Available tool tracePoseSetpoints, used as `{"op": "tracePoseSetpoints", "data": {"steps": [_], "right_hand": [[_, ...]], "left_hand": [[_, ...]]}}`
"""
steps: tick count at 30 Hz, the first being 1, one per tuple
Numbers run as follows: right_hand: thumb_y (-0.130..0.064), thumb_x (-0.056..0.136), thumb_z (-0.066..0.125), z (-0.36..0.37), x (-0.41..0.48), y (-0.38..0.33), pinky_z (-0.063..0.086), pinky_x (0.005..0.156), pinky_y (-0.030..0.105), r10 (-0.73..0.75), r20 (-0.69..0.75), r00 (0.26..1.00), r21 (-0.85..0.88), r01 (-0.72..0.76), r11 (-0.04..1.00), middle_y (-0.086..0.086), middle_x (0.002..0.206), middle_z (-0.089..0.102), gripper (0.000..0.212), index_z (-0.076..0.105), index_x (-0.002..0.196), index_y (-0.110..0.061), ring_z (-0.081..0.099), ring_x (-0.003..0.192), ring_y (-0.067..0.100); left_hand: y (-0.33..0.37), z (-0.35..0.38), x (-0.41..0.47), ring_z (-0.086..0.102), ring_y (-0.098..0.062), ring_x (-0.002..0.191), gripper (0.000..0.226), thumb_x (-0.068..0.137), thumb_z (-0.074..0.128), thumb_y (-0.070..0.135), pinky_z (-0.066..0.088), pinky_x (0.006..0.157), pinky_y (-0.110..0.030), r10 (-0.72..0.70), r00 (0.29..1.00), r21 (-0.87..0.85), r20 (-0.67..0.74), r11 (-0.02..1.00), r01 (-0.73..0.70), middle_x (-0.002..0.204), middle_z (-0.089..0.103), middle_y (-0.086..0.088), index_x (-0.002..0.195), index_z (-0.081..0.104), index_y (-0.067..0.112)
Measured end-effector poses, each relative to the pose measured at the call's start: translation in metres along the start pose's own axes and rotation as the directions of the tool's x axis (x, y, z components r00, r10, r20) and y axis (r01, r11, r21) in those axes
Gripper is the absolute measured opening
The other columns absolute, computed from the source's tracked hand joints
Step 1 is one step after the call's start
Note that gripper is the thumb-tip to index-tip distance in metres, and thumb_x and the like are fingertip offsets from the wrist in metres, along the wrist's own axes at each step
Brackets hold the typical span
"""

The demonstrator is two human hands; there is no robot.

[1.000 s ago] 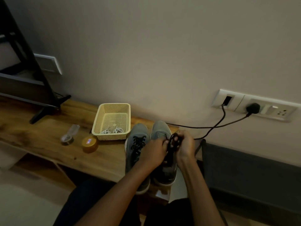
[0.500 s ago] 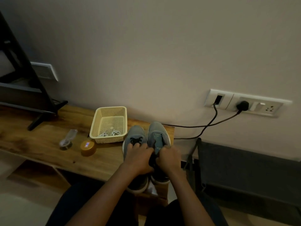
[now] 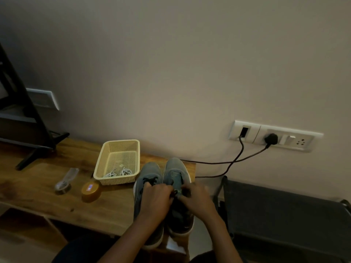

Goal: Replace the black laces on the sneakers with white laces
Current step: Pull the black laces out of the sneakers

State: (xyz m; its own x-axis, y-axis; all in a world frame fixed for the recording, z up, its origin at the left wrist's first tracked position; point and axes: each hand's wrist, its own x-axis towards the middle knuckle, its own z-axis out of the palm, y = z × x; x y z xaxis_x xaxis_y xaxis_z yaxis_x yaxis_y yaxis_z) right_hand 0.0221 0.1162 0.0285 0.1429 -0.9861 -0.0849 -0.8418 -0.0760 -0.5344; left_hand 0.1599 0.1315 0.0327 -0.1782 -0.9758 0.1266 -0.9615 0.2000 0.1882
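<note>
Grey sneakers (image 3: 175, 168) stand side by side, black laces (image 3: 150, 180) on one; white laces (image 3: 118, 173) lie in basket (image 3: 106, 158).

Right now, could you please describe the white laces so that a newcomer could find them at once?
Find the wooden bench along the wall. Left of the grey sneakers on it stands a cream mesh basket. The white laces lie coiled at its near end, pale against the black lace on the left sneaker.
</note>
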Motion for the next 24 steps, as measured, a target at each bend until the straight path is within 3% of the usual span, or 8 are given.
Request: {"op": "tracePoseSetpoints", "data": {"steps": [4, 7, 10, 13, 15, 17, 21, 24], "right_hand": [[-0.032, 0.083, 0.064, 0.001, -0.014, 0.005, 0.046, 0.097, 0.036, 0.131, 0.170, 0.977, 0.034, -0.139, 0.990, 0.005, 0.133, 0.041, 0.062, 0.037, 0.138, -0.026, 0.047, 0.119, 0.024], [-0.029, 0.081, 0.064, 0.004, -0.016, 0.005, 0.050, 0.093, 0.038, 0.162, 0.223, 0.961, 0.136, -0.195, 0.971, 0.006, 0.130, 0.051, 0.061, 0.037, 0.136, -0.025, 0.055, 0.114, 0.023], [-0.018, 0.085, 0.060, -0.001, -0.016, 0.004, 0.053, 0.086, 0.034, 0.204, 0.113, 0.972, 0.154, -0.220, 0.963, 0.005, 0.115, 0.061, 0.037, 0.050, 0.120, -0.019, 0.061, 0.103, 0.020], [-0.008, 0.086, 0.057, 0.000, -0.014, 0.000, 0.054, 0.078, 0.027, 0.137, -0.078, 0.987, 0.251, -0.114, 0.961, 0.000, 0.095, 0.063, 0.017, 0.060, 0.099, -0.019, 0.062, 0.088, 0.013], [-0.004, 0.088, 0.058, 0.002, -0.014, -0.009, 0.049, 0.068, 0.011, 0.075, -0.150, 0.986, 0.375, -0.014, 0.927, -0.012, 0.081, 0.059, 0.022, 0.058, 0.081, -0.026, 0.058, 0.075, -0.001], [-0.004, 0.087, 0.059, 0.005, -0.014, -0.015, 0.047, 0.068, 0.008, 0.065, -0.169, 0.983, 0.438, 0.016, 0.899, -0.016, 0.075, 0.057, 0.031, 0.055, 0.073, -0.032, 0.056, 0.071, -0.006], [-0.019, 0.084, 0.061, 0.017, -0.008, -0.010, 0.048, 0.090, 0.034, 0.102, -0.133, 0.986, 0.318, -0.055, 0.946, -0.020, 0.069, 0.060, 0.028, 0.059, 0.064, -0.037, 0.061, 0.081, 0.002], [-0.017, 0.085, 0.054, 0.017, -0.009, -0.008, 0.049, 0.086, 0.032, 0.043, -0.074, 0.996, 0.109, -0.035, 0.993, -0.010, 0.076, 0.065, 0.018, 0.067, 0.073, -0.022, 0.062, 0.085, 0.012]], "left_hand": [[0.003, 0.009, 0.005, 0.062, -0.012, 0.092, 0.022, 0.096, 0.049, 0.036, 0.048, 0.079, -0.027, -0.022, 1.000, -0.114, 0.008, 0.993, 0.023, 0.106, 0.063, 0.004, 0.101, 0.067, 0.025], [0.010, 0.012, 0.007, 0.061, -0.015, 0.093, 0.025, 0.097, 0.048, 0.035, 0.050, 0.076, -0.027, -0.042, 0.999, -0.121, 0.030, 0.992, 0.045, 0.113, 0.055, 0.001, 0.105, 0.068, 0.022], [0.013, 0.016, 0.008, 0.060, -0.017, 0.098, 0.024, 0.097, 0.048, 0.031, 0.050, 0.080, -0.028, -0.053, 0.997, -0.115, 0.063, 0.992, 0.060, 0.117, 0.051, -0.001, 0.110, 0.066, 0.020], [0.013, 0.022, 0.007, 0.061, -0.013, 0.096, 0.016, 0.095, 0.051, 0.023, 0.051, 0.081, -0.026, -0.042, 0.996, -0.166, 0.073, 0.985, 0.054, 0.112, 0.059, 0.001, 0.108, 0.059, 0.020], [0.012, 0.024, 0.007, 0.062, -0.012, 0.091, 0.013, 0.096, 0.049, 0.022, 0.050, 0.076, -0.023, -0.037, 0.996, -0.199, 0.085, 0.978, 0.054, 0.105, 0.064, 0.002, 0.105, 0.058, 0.020], [0.010, 0.021, 0.008, 0.063, -0.014, 0.086, 0.015, 0.097, 0.046, 0.022, 0.046, 0.070, -0.022, -0.035, 0.991, -0.199, 0.128, 0.978, 0.060, 0.099, 0.065, -0.001, 0.099, 0.059, 0.018], [0.002, 0.013, 0.009, 0.058, -0.021, 0.097, 0.018, 0.096, 0.047, 0.021, 0.039, 0.070, -0.026, -0.033, 0.982, -0.112, 0.186, 0.992, 0.054, 0.106, 0.062, -0.008, 0.098, 0.064, 0.015], [0.000, 0.008, 0.005, 0.047, -0.022, 0.112, 0.020, 0.095, 0.050, 0.023, 0.040, 0.085, -0.030, -0.030, 0.989, 0.003, 0.142, 1.000, 0.029, 0.121, 0.052, -0.004, 0.109, 0.063, 0.020]]}}
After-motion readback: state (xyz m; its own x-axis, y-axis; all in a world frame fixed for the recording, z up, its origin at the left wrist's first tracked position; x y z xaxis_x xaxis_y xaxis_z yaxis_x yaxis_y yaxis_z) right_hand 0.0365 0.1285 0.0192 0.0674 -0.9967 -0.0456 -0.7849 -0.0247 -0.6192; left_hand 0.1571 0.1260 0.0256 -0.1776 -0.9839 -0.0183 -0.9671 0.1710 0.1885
